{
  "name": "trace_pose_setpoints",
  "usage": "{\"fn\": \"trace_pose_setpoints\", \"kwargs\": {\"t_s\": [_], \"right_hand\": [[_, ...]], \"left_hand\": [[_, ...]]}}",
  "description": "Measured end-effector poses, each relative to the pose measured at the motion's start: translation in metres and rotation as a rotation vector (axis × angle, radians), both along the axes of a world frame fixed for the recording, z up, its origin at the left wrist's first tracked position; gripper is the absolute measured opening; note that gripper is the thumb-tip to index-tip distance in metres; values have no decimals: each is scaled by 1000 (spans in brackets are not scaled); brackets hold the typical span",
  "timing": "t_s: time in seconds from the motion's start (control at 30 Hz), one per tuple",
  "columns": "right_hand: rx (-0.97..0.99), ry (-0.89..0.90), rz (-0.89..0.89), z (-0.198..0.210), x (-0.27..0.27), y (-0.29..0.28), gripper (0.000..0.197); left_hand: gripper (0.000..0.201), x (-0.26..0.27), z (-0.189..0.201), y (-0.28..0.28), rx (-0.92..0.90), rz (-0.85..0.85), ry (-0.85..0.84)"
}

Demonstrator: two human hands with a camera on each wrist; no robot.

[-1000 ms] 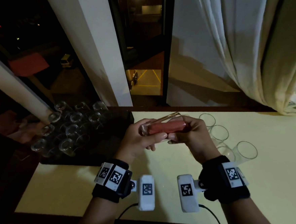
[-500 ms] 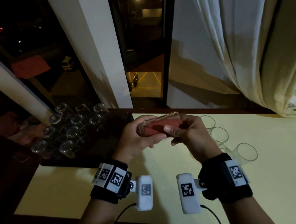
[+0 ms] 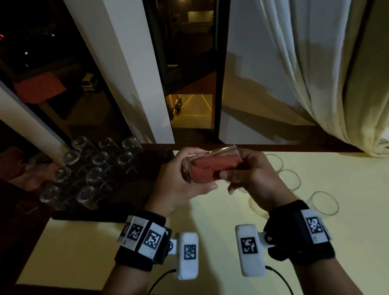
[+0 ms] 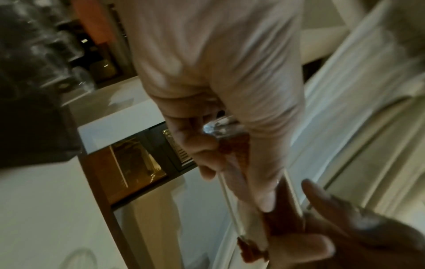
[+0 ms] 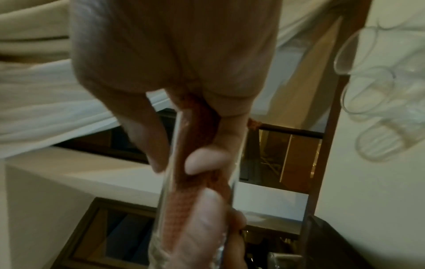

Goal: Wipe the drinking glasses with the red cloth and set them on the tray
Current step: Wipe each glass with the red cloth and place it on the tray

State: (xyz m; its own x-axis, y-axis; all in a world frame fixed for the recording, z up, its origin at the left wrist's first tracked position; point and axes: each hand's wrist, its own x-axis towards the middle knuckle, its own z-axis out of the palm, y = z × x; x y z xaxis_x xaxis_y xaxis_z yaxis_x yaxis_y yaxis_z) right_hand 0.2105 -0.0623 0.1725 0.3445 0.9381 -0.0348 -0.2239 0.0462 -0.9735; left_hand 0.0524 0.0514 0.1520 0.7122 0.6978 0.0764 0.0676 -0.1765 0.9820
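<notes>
A clear drinking glass (image 3: 191, 170) lies on its side in the air between both hands, above the yellow table (image 3: 103, 245). The red cloth (image 3: 213, 169) is stuffed inside it. My left hand (image 3: 182, 180) grips the glass around its base, thumb underneath. My right hand (image 3: 243, 171) is at the mouth, with fingers pushed in and pinching the cloth. In the left wrist view the glass base (image 4: 216, 127) and cloth (image 4: 236, 147) show between my fingers. The right wrist view shows the cloth (image 5: 181, 202) inside the glass wall (image 5: 169, 174).
A dark tray (image 3: 133, 202) at the table's left holds several upturned glasses (image 3: 87, 175). Three more glasses (image 3: 288, 180) stand on the table behind and right of my right hand. A window frame (image 3: 216, 76) and a curtain (image 3: 321, 69) rise behind the table.
The glass has turned a little around the cloth, and its base end has tipped slightly. Both hands stay in about the same place above the table.
</notes>
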Motion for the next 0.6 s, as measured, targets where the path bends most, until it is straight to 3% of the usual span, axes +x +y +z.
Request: {"fn": "trace_pose_setpoints", "kwargs": {"t_s": [0.07,0.1,0.2,0.27,0.33,0.4,0.47,0.5,0.6], "right_hand": [[-14,-2,-17,-2,2,0,33],[-5,10,-48,-3,2,1,34],[29,-29,-151,-3,0,4,39],[8,-109,-169,-2,-2,5,43],[-18,-98,-102,-2,-2,5,41],[-65,-25,-19,0,0,3,31],[-111,-19,-7,-1,4,2,28],[-117,-18,-31,-2,5,2,29],[-55,2,-121,-3,2,2,36]], "left_hand": [[70,0,-2,-2,109,7,12],[73,0,-4,-3,67,-8,-7],[73,4,0,-6,-279,-85,-66],[65,6,1,-5,-352,-61,-55],[64,5,3,-5,-292,2,-83],[66,2,-2,-4,-120,18,-73],[66,1,-8,-5,48,1,-15],[67,1,-11,-6,48,-8,-1],[78,2,-5,-7,-282,-84,-7]]}}
